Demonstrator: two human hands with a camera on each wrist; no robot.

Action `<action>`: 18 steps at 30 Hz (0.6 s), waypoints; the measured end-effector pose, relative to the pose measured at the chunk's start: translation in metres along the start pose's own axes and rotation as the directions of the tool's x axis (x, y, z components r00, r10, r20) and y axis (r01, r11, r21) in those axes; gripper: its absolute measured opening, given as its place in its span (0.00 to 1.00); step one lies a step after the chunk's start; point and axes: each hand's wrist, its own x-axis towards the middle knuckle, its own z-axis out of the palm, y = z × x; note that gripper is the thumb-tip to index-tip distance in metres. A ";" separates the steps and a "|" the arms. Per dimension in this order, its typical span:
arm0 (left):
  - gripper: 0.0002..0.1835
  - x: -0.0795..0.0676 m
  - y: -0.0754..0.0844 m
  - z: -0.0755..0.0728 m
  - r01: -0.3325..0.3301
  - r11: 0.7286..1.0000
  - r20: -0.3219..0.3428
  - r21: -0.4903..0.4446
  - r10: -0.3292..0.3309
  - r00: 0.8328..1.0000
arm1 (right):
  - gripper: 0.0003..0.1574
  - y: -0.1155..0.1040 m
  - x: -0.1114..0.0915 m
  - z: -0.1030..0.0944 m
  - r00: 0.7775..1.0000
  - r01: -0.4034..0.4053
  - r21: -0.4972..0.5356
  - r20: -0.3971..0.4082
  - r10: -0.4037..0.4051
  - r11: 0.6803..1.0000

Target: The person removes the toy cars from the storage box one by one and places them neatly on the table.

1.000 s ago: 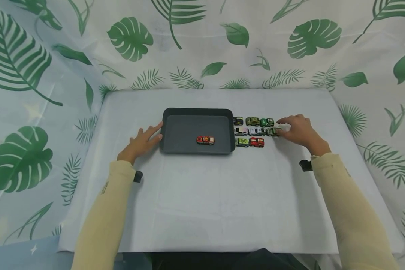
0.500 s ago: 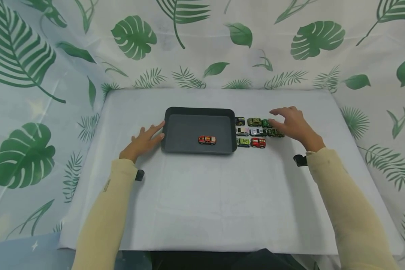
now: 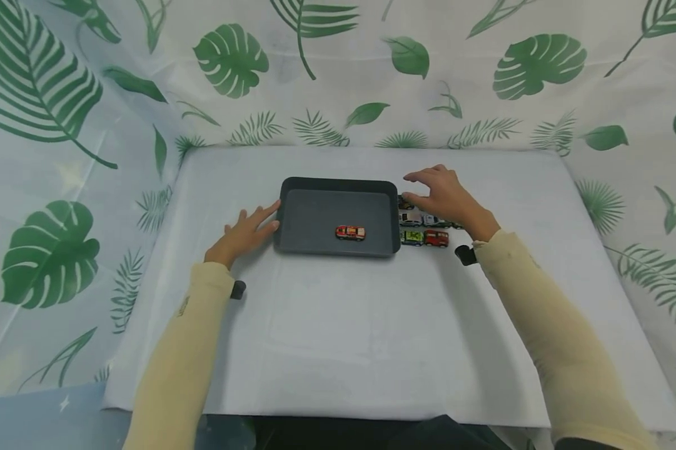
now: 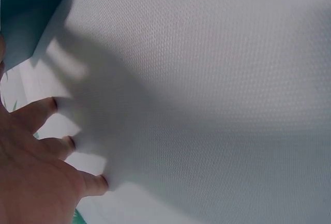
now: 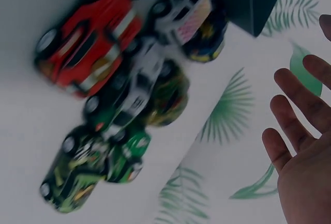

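Note:
A dark grey rectangular tray (image 3: 309, 212) lies on the white table, holding one red-and-orange toy car (image 3: 351, 233). My left hand (image 3: 242, 237) rests at its left edge with fingers spread, some fingertips on the cloth in the left wrist view. Against the tray's right side stand toy cars in rows; a lime green car (image 3: 412, 238), a red car (image 3: 436, 238) and a white car (image 3: 411, 219) show. My right hand (image 3: 447, 195) is over the back row, fingers extended and holding nothing, hiding some cars. A camouflage car (image 5: 72, 169) appears lower in the right wrist view.
A white cloth (image 3: 338, 337) covers the table. Behind it and at the sides hangs a leaf-printed curtain (image 3: 338, 81). Black wrist cameras (image 3: 465, 255) sit at both cuffs.
My right hand has moved left from the right end of the car rows, across the back row, toward the tray. The left hand stays at the tray; the view has shifted slightly.

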 end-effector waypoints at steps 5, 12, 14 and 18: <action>0.35 0.000 0.000 0.000 0.002 1.000 -0.007 0.002 -0.002 1.000 | 0.30 -0.017 0.015 0.010 0.999 0.032 0.008 0.020 -0.032 0.999; 0.35 0.000 -0.001 0.000 0.000 1.000 -0.002 0.003 0.000 1.000 | 0.31 -0.035 0.030 0.028 0.993 0.104 0.021 0.053 -0.105 0.994; 0.35 0.001 -0.001 0.000 -0.001 1.000 -0.003 0.005 0.001 1.000 | 0.32 -0.039 0.034 0.031 0.991 0.111 0.021 0.078 -0.112 0.994; 0.35 0.001 -0.001 0.001 0.005 1.000 -0.009 0.014 -0.005 1.000 | 0.32 -0.048 0.042 0.036 0.984 0.123 0.019 0.129 -0.125 0.992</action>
